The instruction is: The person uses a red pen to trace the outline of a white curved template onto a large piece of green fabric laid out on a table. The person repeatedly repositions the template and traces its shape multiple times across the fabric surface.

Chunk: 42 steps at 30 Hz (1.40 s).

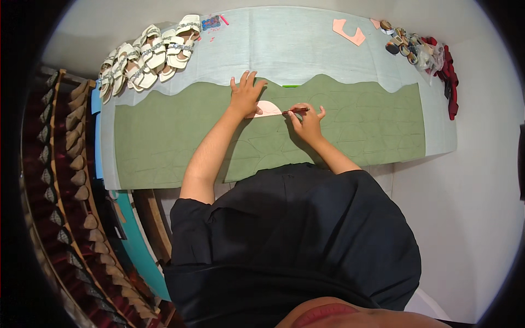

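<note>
A long piece of olive green material [372, 134] with a wavy far edge lies across the table, with many curved outlines drawn on it. On its middle rests a small pale pink half-round template [269, 109]. My left hand [246, 99] is spread open, its thumb side pressing the template's left end and its fingers on the green material. Between the fingers of my right hand [308, 120] is a dark red pen [298, 110], its tip at the template's right corner.
White sandals [147, 52] are heaped at the far left of the pale table [273, 38], beside a blue item [210, 23]. Another pink template [348, 34] lies far right, near assorted small rolls and bags [415, 49]. Racks of shoe forms [82, 158] stand at left; a white wall [459, 202] closes the right.
</note>
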Available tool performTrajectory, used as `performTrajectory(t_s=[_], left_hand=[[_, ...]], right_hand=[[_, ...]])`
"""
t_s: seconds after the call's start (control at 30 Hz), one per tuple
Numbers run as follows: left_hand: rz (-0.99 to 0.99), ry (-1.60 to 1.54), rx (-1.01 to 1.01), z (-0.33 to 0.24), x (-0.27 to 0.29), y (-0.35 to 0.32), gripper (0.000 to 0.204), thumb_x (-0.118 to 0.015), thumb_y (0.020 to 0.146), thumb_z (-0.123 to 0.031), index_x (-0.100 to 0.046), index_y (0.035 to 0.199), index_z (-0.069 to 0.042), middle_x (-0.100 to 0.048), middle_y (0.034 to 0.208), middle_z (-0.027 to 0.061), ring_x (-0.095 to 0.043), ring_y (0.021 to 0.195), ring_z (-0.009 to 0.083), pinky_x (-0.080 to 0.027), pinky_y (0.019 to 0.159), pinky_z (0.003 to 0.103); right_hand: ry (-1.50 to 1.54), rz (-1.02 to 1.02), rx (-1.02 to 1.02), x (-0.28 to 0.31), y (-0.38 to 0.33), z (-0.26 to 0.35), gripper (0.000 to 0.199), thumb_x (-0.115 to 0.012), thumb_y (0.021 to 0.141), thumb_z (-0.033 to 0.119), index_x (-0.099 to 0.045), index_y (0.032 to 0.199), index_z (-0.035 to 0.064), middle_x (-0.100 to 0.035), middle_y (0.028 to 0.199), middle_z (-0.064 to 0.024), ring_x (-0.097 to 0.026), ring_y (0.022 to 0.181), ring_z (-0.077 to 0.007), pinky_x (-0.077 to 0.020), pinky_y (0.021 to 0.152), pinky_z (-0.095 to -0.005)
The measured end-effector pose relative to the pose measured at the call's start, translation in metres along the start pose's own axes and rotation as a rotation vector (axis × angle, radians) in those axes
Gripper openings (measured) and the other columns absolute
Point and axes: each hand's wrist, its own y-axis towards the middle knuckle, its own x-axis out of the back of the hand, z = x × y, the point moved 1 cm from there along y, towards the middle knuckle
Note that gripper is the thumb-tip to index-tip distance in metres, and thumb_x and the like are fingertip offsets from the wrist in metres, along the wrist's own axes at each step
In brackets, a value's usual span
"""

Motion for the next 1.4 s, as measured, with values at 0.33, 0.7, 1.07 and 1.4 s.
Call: performTrajectory(t_s=[0.33, 0.7, 1.07, 1.4], left_hand=[[0.015, 0.039, 0.043, -0.007, 0.002, 0.001, 0.104, -0.093, 0.043, -0.03, -0.043, 0.134, -0.03, -0.027, 0.151, 0.0115, -0.018, 0.143, 0.0335, -0.017, 0.105, 0.071], [0.074, 0.015, 0.113, 0.002, 0.006, 0.0, 0.111, -0.092, 0.045, -0.038, -0.037, 0.141, -0.032, -0.026, 0.152, 0.0128, -0.015, 0.144, 0.0342, -0.013, 0.106, 0.071], [0.093, 0.001, 0.127, 0.004, 0.006, -0.001, 0.107, -0.091, 0.048, -0.038, -0.036, 0.141, -0.033, -0.025, 0.152, 0.0135, -0.013, 0.145, 0.0345, -0.013, 0.107, 0.07], [0.053, 0.024, 0.119, 0.002, 0.005, 0.0, 0.11, -0.092, 0.045, -0.036, -0.037, 0.141, -0.033, -0.027, 0.151, 0.0133, -0.016, 0.144, 0.0346, -0.014, 0.106, 0.071]], right_hand=[[-0.032, -0.006, 0.033, -0.008, -0.013, 0.002, 0.011, -0.069, 0.084, 0.022, -0.07, 0.095, 0.0209, -0.069, 0.091, 0.0044, -0.057, 0.108, -0.0187, -0.0144, 0.102, -0.0592], [0.085, 0.115, 0.29, -0.042, -0.005, 0.041, 0.014, -0.071, 0.084, 0.03, -0.071, 0.097, 0.0267, -0.071, 0.096, 0.0105, -0.055, 0.11, -0.0175, -0.016, 0.098, -0.0573], [0.086, 0.152, 0.303, -0.068, -0.007, 0.049, 0.016, -0.072, 0.082, 0.028, -0.072, 0.098, 0.0257, -0.069, 0.101, 0.0088, -0.055, 0.111, -0.0197, -0.0209, 0.094, -0.0605], [0.057, 0.105, 0.272, -0.068, -0.007, 0.05, 0.014, -0.072, 0.083, 0.027, -0.073, 0.097, 0.0249, -0.069, 0.098, 0.0094, -0.055, 0.109, -0.0163, -0.0159, 0.096, -0.0569]])
